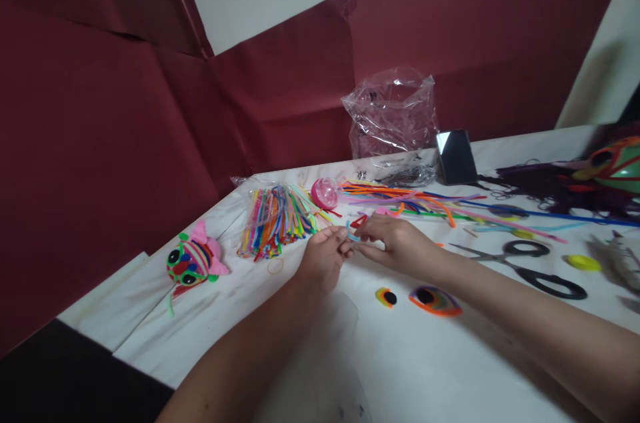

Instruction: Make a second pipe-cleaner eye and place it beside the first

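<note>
Over the middle of the white table, my left hand (pixel 326 253) pinches a short light blue pipe cleaner (pixel 352 235). The fingers of my right hand (pixel 383 239) close on the same pipe cleaner from the other side. Its far end sticks up a little between the hands; the rest is hidden by fingers. Nearer to me lie two eye-shaped pieces: a small yellow-orange one (pixel 386 297) and a larger one with orange and purple bands (pixel 435 301), each with a black centre. Just behind my hands is a bent red pipe cleaner (pixel 359 221).
Black-handled scissors (pixel 525 263) lie right, partly behind my right forearm. A bag of short colourful pipe cleaners (pixel 277 223), a pink bowl-like half (pixel 325 193) and long pipe cleaners (pixel 400 195) lie behind. A fish-like figure (pixel 194 261) sits left; a phone (pixel 457 157) leans at the back.
</note>
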Demonstrator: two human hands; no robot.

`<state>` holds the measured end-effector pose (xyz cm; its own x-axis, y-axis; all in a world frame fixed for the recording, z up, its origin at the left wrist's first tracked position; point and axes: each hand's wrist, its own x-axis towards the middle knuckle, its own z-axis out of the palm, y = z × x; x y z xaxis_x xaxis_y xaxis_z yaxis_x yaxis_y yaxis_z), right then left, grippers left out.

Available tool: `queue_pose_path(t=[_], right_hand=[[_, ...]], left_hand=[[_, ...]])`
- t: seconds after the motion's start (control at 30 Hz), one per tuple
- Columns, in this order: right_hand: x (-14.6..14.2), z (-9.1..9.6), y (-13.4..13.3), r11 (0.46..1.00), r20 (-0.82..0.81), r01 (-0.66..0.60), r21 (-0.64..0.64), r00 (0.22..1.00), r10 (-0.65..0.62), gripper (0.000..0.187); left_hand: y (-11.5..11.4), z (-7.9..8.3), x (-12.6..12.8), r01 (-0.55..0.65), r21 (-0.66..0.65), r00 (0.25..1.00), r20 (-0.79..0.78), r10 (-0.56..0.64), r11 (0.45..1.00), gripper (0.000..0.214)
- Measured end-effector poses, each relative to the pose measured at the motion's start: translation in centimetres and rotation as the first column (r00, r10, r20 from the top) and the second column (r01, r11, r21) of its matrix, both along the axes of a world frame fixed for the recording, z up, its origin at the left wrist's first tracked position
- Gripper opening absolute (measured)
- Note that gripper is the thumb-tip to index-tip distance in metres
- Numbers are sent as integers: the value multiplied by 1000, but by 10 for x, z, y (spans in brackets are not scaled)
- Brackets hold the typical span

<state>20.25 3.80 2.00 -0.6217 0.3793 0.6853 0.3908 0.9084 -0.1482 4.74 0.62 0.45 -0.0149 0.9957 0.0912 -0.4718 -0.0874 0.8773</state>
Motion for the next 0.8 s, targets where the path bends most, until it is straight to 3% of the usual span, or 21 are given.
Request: queue_pose_path(t=[0.1, 0.23, 0.3, 0.4, 0.5, 0.57, 0.7, 0.8], right_hand=[[-2, -4, -1, 992, 30, 16, 122, 999, -20, 23], [-2, -4, -4, 973, 58, 31, 229, 997, -45, 25], [-2, -3, -4, 972, 86, -6, 235, 996, -15, 27], [-2, -4, -3, 971, 158, -102, 217, 985, 68, 30], [-1, -5, -2, 978, 195, -118, 170, 977, 84, 31], [1, -3, -1, 988, 194, -106, 113, 978, 83, 27], [10, 6, 4, 998, 79, -56, -24, 995, 58, 24], [15, 13, 7, 995, -50, 52, -82, 997, -56, 24]], left_hand=[[-1, -2, 2, -35, 15, 997, -70, 36, 999, 24], [-1, -3, 0, -139, 114, 931, -323, 169, 984, 19], [-1, 0, -4, -128, 159, 856, -480, 190, 979, 16], [-3, 10, -11, -8, 290, 674, -706, 220, 957, 10], [-5, 19, -15, 87, 399, 525, -797, 299, 913, 11], [-4, 20, -15, 57, 349, 530, -804, 268, 935, 10], [1, 17, -15, -51, 150, 678, -721, 145, 987, 13], [4, 14, -17, -58, 117, 757, -643, 120, 991, 14]])
